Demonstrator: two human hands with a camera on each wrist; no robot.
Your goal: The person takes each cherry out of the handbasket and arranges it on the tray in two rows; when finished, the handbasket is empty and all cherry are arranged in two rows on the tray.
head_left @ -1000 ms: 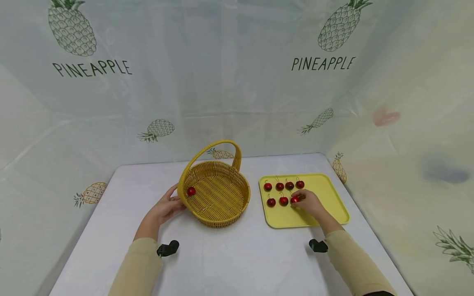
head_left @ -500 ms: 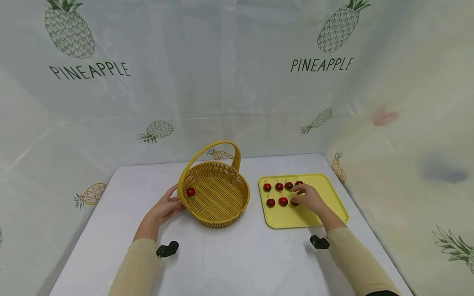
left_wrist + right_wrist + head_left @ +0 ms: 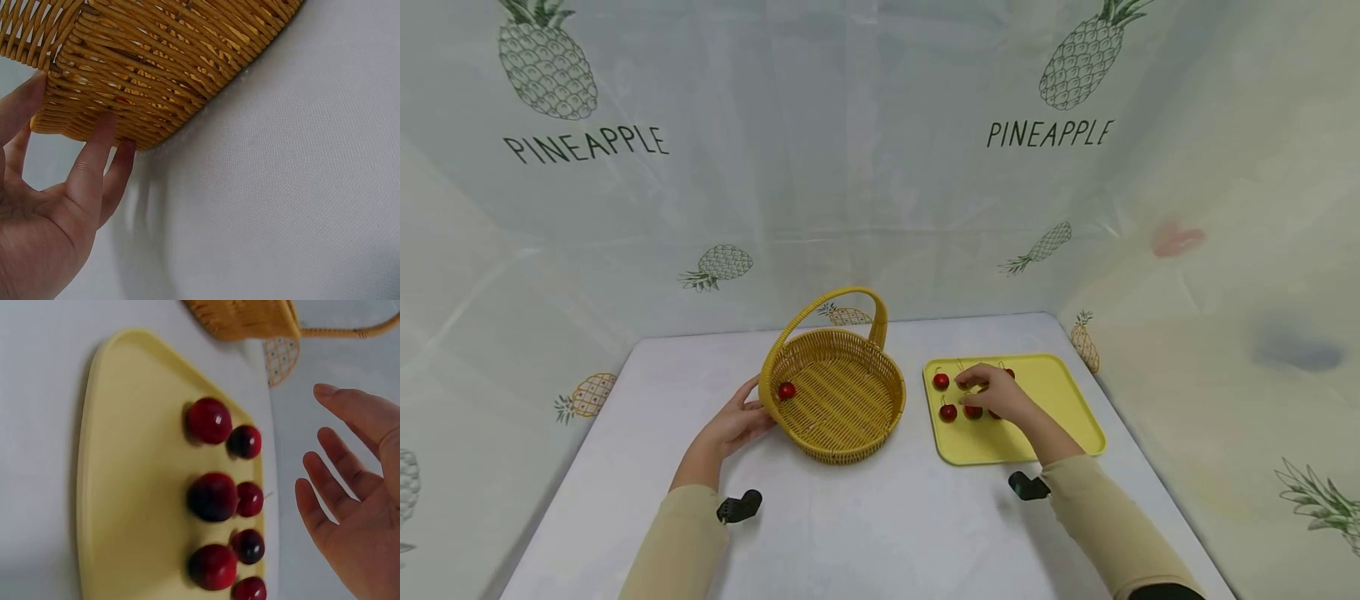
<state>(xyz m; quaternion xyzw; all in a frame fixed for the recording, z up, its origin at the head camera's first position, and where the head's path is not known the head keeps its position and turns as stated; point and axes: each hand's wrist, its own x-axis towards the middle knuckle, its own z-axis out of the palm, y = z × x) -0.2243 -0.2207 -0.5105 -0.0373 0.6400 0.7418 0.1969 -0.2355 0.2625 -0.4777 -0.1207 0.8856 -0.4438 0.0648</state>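
Note:
My left hand rests at the left side of a yellow-brown wicker basket. Its fingertips touch the woven outer wall in the left wrist view. One red cherry lies inside the basket near that side. My right hand hovers over a yellow tray, fingers spread apart and holding nothing in the right wrist view. Several dark red cherries with stems lie in two rows on the tray, among them a front-left cherry and a back-left cherry. The hand partly hides others in the head view.
The basket's tall arched handle rises at its back left. Both stand on a white table, with a pineapple-printed sheet hanging behind. A black camera mount sits on each wrist.
My right hand has let go of the cherry at the front row's right end, lifted off and moved left over the tray. That cherry stays on the tray. The left hand holds still.

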